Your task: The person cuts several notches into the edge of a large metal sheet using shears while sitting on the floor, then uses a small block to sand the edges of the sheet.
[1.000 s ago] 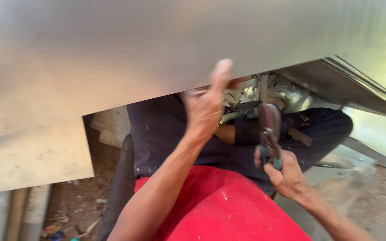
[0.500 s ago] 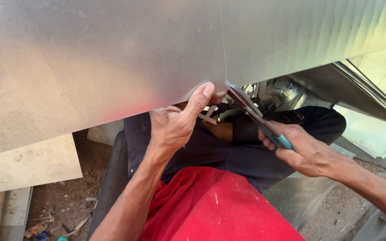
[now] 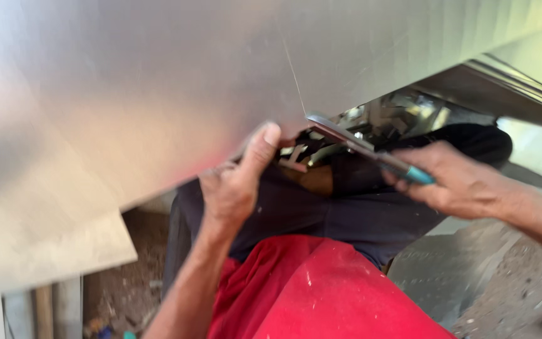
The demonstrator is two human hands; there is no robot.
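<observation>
Underneath: a person seated below a large grey metal sheet (image 3: 158, 81) works at its lower edge with a pair of tin snips (image 3: 359, 147).
Step in hand: by the look of it, a cut up into the sheet along a thin scribed line (image 3: 293, 75) that runs from the edge upward.
Doing it well: the blades want to sit square on the line, and the sheet wants firm support right beside the cut so the metal does not flex or wander; short bites would likely keep the edge clean, and fingers are best kept off the fresh, sharp lip.
Left hand (image 3: 233, 185): raised from below, forearm coming up out of the lower frame, fingers curled and thumb pressed up against the sheet's edge, pinching it just left of the line.
Right hand (image 3: 459, 182): reaching in from the right, forearm nearly level, fingers wrapped tight round the snips' teal handles (image 3: 418, 176).
Snips: angled up and to the left, blade tips at the sheet's edge where the line meets it; whether the blades are apart or together is too blurred to tell.
Sheet: fills the upper frame, sloping down to the left, above the person's lap.
Below: a red garment (image 3: 321, 295), dark trousers (image 3: 346, 220) and gritty ground (image 3: 509, 282).
</observation>
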